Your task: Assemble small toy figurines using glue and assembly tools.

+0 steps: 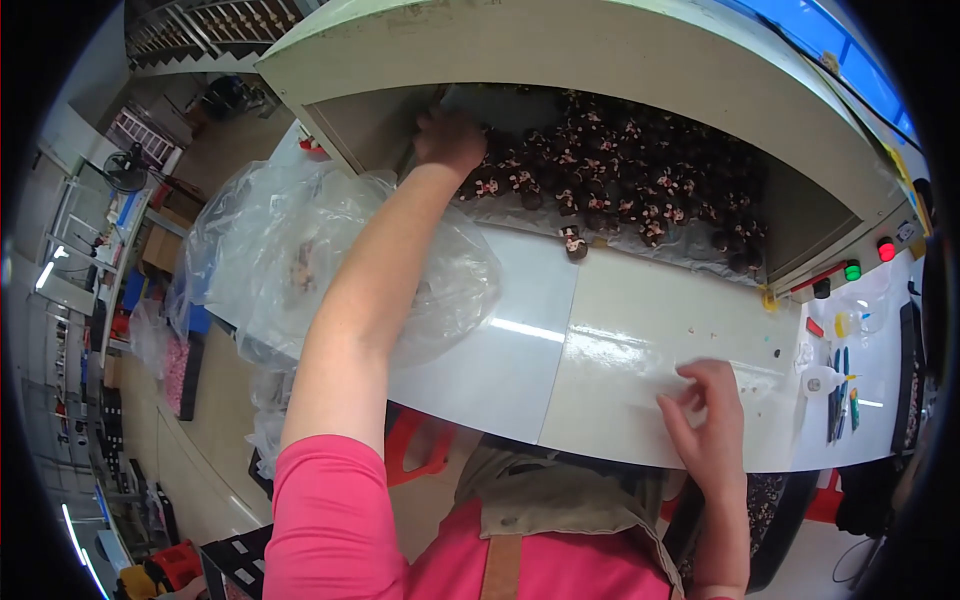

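My left arm stretches over a clear plastic bag (465,300) into a wide, low-mouthed cream cabinet (640,60). Inside, my left hand (450,138) is beside many small dark figurines (610,160) with pinkish faces, crowded on a plastic sheet; shade hides its fingertips and anything in them. One figurine (573,243) stands apart at the cabinet's front edge. Over the near edge of the pale worktop (610,370), my right hand (712,420) hovers with fingers loosely bent and apart, holding nothing.
Right of me lie a small white squeeze bottle (822,380), thin tools (843,395) and a clear cup with yellow (855,320). Green (852,271) and red (886,249) buttons sit on the cabinet's right end. A red stool (415,445) is under the worktop.
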A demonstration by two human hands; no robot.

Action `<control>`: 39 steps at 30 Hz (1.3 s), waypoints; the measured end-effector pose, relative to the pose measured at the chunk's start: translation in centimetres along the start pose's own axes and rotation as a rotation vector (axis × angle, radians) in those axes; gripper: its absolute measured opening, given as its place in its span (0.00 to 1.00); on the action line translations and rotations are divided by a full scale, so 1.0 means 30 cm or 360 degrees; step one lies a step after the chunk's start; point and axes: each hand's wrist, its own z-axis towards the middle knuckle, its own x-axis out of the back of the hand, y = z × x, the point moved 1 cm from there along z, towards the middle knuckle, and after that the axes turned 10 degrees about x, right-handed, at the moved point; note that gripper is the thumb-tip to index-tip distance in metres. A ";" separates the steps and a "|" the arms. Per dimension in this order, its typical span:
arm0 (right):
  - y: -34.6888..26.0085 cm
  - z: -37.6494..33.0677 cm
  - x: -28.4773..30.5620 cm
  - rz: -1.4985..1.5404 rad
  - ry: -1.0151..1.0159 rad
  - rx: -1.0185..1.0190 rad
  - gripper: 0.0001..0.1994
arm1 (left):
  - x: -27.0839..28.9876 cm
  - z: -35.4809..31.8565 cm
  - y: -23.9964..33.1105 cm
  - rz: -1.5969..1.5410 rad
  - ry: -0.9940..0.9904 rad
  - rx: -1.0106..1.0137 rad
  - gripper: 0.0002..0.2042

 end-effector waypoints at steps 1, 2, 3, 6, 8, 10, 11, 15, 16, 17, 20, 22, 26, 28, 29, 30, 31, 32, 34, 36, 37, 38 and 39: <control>-0.018 0.047 -0.021 -0.0018 -0.0050 0.0060 0.16 | -0.006 0.003 -0.003 -0.0090 -0.0072 0.0070 0.29; -0.032 0.097 -0.046 -0.0032 -0.0100 0.0121 0.17 | -0.013 -0.001 -0.018 -0.0100 -0.0074 0.0080 0.29; -0.043 0.148 -0.070 -0.0063 -0.0104 0.0186 0.19 | -0.010 -0.010 -0.019 -0.0078 -0.0018 0.0091 0.30; -0.047 0.284 -0.160 -0.0190 -0.0175 0.0291 0.22 | -0.014 -0.007 -0.044 -0.0239 0.0052 0.0095 0.31; -0.033 0.361 -0.232 -0.0336 -0.0200 0.0335 0.23 | -0.051 0.018 -0.050 -0.0423 0.0070 0.0091 0.32; -0.016 0.432 -0.303 -0.0465 -0.0234 0.0380 0.23 | -0.099 0.051 -0.036 -0.0460 -0.0030 -0.0118 0.33; -0.007 0.463 -0.337 -0.0527 -0.0239 0.0447 0.21 | -0.100 0.044 -0.025 -0.0469 -0.0030 -0.0106 0.33; 0.056 0.553 -0.398 -0.0675 -0.0194 0.0535 0.15 | -0.080 0.020 0.048 -0.0512 -0.0128 -0.0043 0.33; 0.055 0.562 -0.398 -0.0677 -0.0208 0.0546 0.15 | -0.076 0.016 0.057 -0.0663 -0.0230 -0.0040 0.33; 0.045 0.570 -0.400 -0.0685 -0.0197 0.0543 0.14 | -0.082 0.011 0.060 -0.0665 -0.0232 -0.0016 0.33; 0.032 0.599 -0.406 -0.0806 -0.0137 0.0615 0.13 | -0.106 -0.003 0.129 -0.1178 -0.0305 -0.0212 0.29; 0.060 0.637 -0.397 -0.0914 -0.0083 0.0693 0.14 | -0.127 -0.002 0.181 -0.1179 -0.0018 -0.0201 0.27; 0.244 0.768 -0.308 -0.1331 0.0140 0.0818 0.18 | -0.018 -0.055 0.261 -0.1515 -0.0161 -0.0717 0.30; 0.291 0.823 -0.269 -0.1494 0.0137 0.0638 0.20 | 0.060 -0.107 0.278 -0.1645 0.0122 -0.1122 0.33; 0.310 0.838 -0.242 -0.1539 0.0256 0.0732 0.19 | 0.080 -0.097 0.264 -0.1445 -0.0068 -0.1006 0.33; 0.332 0.831 -0.217 -0.1584 0.0369 0.0814 0.19 | 0.098 -0.083 0.222 -0.1237 -0.0265 -0.0898 0.32; 0.344 0.816 -0.200 -0.1603 0.0347 0.0757 0.19 | 0.167 -0.089 0.164 -0.0887 -0.0637 -0.0825 0.39; 0.301 0.816 -0.206 -0.1551 0.0370 0.0764 0.20 | 0.197 -0.074 0.091 -0.0627 -0.0747 -0.0860 0.41; 0.275 0.798 -0.231 -0.1270 0.0307 0.0702 0.21 | 0.261 -0.097 0.005 -0.0132 -0.1109 -0.0730 0.44; 0.246 0.770 -0.288 -0.1115 0.0191 0.0754 0.21 | 0.256 -0.134 -0.035 -0.0043 -0.1279 -0.0531 0.44; 0.226 0.764 -0.328 -0.0936 0.0067 0.0841 0.21 | 0.239 -0.132 -0.058 -0.0029 -0.1282 -0.0522 0.44; 0.217 0.760 -0.342 -0.0937 0.0073 0.0827 0.21 | 0.205 -0.134 -0.060 -0.0181 -0.1255 -0.0534 0.42; 0.213 0.759 -0.354 -0.0980 0.0022 0.0820 0.21 | 0.169 -0.137 -0.056 -0.0335 -0.1228 -0.0546 0.39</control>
